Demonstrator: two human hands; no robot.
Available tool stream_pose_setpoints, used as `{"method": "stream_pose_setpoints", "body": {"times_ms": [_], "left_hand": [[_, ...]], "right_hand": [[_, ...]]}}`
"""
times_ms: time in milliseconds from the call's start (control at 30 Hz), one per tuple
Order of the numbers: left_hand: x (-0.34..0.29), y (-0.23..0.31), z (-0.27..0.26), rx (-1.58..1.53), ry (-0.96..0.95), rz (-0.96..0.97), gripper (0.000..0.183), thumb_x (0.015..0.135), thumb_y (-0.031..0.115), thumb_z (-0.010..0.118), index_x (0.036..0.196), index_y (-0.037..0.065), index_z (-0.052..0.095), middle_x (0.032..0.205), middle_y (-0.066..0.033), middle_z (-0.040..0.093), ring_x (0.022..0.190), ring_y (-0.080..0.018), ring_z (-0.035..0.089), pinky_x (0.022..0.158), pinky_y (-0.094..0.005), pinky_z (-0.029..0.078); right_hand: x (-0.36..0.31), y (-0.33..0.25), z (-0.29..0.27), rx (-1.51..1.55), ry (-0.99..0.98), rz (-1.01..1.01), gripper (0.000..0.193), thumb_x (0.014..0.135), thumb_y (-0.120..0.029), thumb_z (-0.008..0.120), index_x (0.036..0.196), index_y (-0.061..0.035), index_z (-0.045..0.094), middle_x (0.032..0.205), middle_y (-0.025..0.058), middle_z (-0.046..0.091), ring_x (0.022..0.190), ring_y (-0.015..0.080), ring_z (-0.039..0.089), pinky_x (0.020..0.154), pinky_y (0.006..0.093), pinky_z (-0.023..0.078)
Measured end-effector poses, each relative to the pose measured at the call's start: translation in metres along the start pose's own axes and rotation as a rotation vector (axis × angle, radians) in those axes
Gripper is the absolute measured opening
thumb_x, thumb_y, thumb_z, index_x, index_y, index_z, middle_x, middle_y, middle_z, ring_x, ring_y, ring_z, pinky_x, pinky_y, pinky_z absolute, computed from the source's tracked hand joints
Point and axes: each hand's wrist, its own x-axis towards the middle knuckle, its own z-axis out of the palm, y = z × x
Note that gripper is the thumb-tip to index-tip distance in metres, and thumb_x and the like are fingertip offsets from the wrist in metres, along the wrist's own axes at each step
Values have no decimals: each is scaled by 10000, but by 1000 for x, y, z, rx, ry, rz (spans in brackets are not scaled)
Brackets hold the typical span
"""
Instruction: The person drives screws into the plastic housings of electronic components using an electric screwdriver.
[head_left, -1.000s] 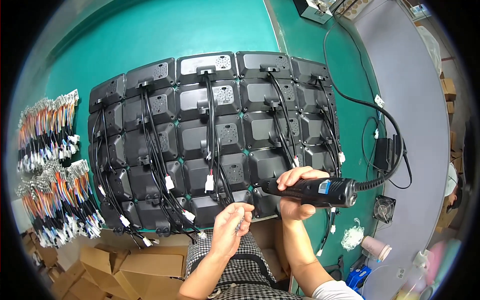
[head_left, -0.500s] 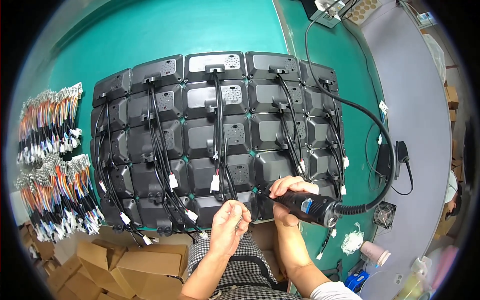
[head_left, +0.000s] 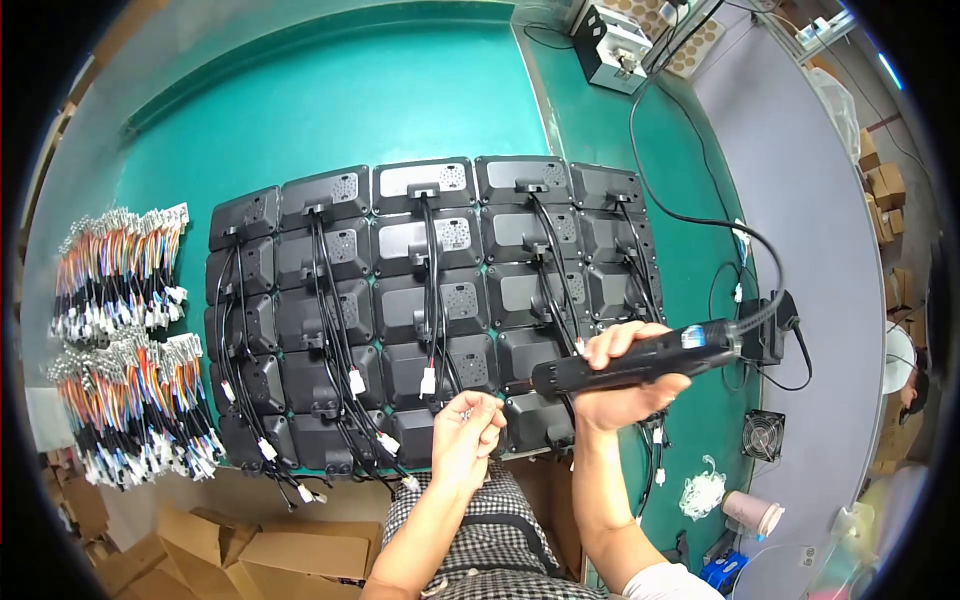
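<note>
My right hand (head_left: 628,408) is wrapped round a black electric screwdriver (head_left: 650,372), held nearly level above the lower right of the array. A thin bit sticks out of its left end, close to my left hand (head_left: 463,440). The left fingers are pinched together at the near edge of the array; what they hold is too small to make out. Under both hands lie rows of black plastic housings (head_left: 400,302), packed edge to edge with their backs up. Black cables (head_left: 321,265) run from them toward me, ending in white connectors (head_left: 428,381).
Bundles of coloured wire leads (head_left: 125,265) lie at the left. The screwdriver's cord (head_left: 779,262) loops over the right side of the green work surface (head_left: 330,110). A small fan (head_left: 763,435), white strands (head_left: 703,490) and a thread spool (head_left: 752,512) are at right; cardboard boxes (head_left: 300,555) stand below.
The screwdriver has swung up to nearly level, shifting right and upward with my right hand. My left hand stays pinched near the front edge. The whole view has shifted, so the housings sit lower.
</note>
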Motion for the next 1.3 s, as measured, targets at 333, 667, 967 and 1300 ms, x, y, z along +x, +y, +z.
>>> {"method": "stream_pose_setpoints", "body": {"times_ms": [333, 667, 967, 1300], "left_hand": [[31, 43, 28, 66, -133, -49, 142, 827, 103, 556, 895, -20, 542, 781, -74, 548, 542, -48, 398, 440, -150, 293], [62, 65, 29, 101, -207, -38, 144, 806, 95, 586, 884, -19, 548, 717, -53, 539, 527, -37, 395, 436, -151, 275], [81, 83, 20, 423, -237, -114, 223, 817, 192, 587, 839, -30, 576, 645, -31, 525, 487, -33, 383, 419, -151, 277], [68, 90, 23, 123, -2, -86, 241, 895, 147, 434, 972, -59, 531, 716, -40, 518, 529, -27, 387, 426, -132, 282]], "right_hand": [[38, -14, 53, 81, -52, -89, 627, 725, -614, 513, 926, -22, 469, 691, 68, 474, 513, 144, 461, 477, 259, 402], [60, 12, 56, 65, -7, -50, 628, 724, -618, 509, 920, -24, 468, 688, 65, 472, 512, 153, 458, 467, 263, 398], [71, 29, 55, 32, 19, 44, 623, 724, -632, 495, 918, -40, 466, 673, 56, 463, 496, 143, 454, 457, 255, 392], [90, 96, 32, -276, -87, -124, 661, 625, -521, 692, 940, -18, 403, 715, 95, 489, 580, 176, 512, 542, 294, 456]]}}
